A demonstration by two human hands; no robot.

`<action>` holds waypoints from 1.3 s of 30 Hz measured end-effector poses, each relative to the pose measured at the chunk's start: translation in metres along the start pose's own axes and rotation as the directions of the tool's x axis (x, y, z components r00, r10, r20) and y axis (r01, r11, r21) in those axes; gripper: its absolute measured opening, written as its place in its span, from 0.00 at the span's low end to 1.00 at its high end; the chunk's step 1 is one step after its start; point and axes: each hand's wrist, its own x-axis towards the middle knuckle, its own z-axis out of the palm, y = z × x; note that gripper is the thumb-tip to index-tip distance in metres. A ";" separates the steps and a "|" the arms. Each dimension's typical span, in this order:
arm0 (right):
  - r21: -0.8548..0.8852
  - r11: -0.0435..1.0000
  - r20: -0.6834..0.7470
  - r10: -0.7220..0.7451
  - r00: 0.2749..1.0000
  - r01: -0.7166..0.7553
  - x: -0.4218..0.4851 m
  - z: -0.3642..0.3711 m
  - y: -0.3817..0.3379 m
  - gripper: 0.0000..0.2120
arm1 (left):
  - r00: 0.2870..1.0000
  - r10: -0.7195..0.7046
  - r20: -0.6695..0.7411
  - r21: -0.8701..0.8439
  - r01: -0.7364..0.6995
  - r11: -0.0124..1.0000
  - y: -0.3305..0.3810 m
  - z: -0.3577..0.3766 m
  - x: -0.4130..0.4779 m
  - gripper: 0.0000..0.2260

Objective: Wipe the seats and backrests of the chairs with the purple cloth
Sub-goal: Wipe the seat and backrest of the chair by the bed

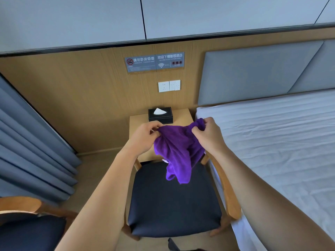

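A white-sheeted bed (272,142) lies along the right. Just beside it, a wooden chair (174,201) with a dark seat stands before a small bench (139,122). A second chair (27,230) shows at lower left. The purple cloth (177,151) hangs bunched above the nearer seat. The left hand (143,138) and right hand (208,134) pinch its top edge in curled fingers (154,126), probably to spread it for wiping. A tissue box (160,115) sits on the bench.

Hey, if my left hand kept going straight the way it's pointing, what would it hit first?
Likely the black tissue box on the bedside table, beyond the purple cloth the left hand grips. Depth is unclear: the hand may sit higher and pass over it.
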 end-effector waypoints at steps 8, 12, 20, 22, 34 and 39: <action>0.268 0.963 0.304 -0.100 0.948 0.016 -0.008 0.019 -0.012 0.19 | 0.976 0.210 -0.060 -0.158 -0.217 0.963 0.024 0.002 0.010 0.12; 0.376 0.927 0.265 -0.102 0.959 -0.006 -0.008 0.026 -0.020 0.18 | 0.949 0.055 -0.312 -0.027 -0.066 0.997 0.019 0.009 0.018 0.10; 0.468 0.882 0.150 -0.140 0.979 0.055 -0.005 0.025 -0.027 0.17 | 0.959 -0.280 0.042 -0.259 0.282 0.924 0.009 0.010 0.015 0.31; 0.477 0.877 0.152 -0.143 0.978 0.054 -0.005 0.026 -0.027 0.16 | 0.960 -0.280 0.008 -0.336 0.266 0.904 0.009 0.007 0.015 0.26; 0.484 0.875 0.128 -0.101 0.987 0.027 -0.004 0.015 -0.021 0.20 | 0.960 -0.200 -0.196 -0.401 0.107 0.910 0.006 0.001 0.015 0.04; 0.499 0.865 0.027 0.036 0.999 -0.044 -0.001 0.002 -0.018 0.08 | 0.916 -0.234 -0.325 -0.430 0.077 0.900 -0.005 -0.018 0.012 0.04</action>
